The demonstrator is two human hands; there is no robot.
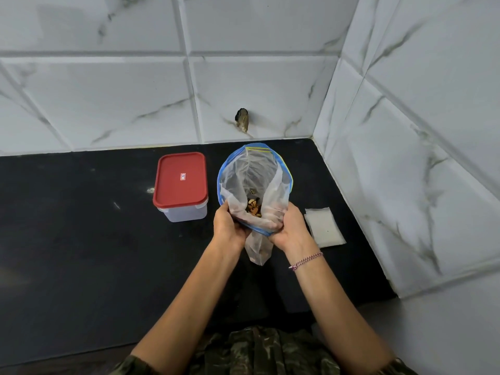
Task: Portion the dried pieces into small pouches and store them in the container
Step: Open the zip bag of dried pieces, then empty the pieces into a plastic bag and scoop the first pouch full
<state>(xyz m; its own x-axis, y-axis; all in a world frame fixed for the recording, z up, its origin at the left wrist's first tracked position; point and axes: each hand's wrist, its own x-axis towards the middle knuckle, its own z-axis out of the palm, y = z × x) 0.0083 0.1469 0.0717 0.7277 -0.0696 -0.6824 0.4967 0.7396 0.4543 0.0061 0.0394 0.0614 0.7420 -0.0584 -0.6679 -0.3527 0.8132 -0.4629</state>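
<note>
Over the black counter (81, 239), with your left hand (230, 226) and right hand (289, 228) clamped on the bag (238, 169) (mouth gaping), tip the dried pieces (253, 207) slowly.

Extended forward, forearms converging; gripping bag (251, 171) rim with left hand (230, 223) and right hand (290, 229), curled, side by side.

The big bag (254, 180) is thin, see-through plastic, soft and crinkly, with a blue rim. The dried pieces (253, 206) inside look brown and rough. At 9 o'clock from it, the container (186, 213) is cloudy, smooth plastic with a red plastic lid (180, 178). At 3 o'clock, the small pouches (324, 226) look white and papery. The counter (81, 239) is black and dull. The wall tiles (108, 90) are smooth and a bit shiny.
</note>
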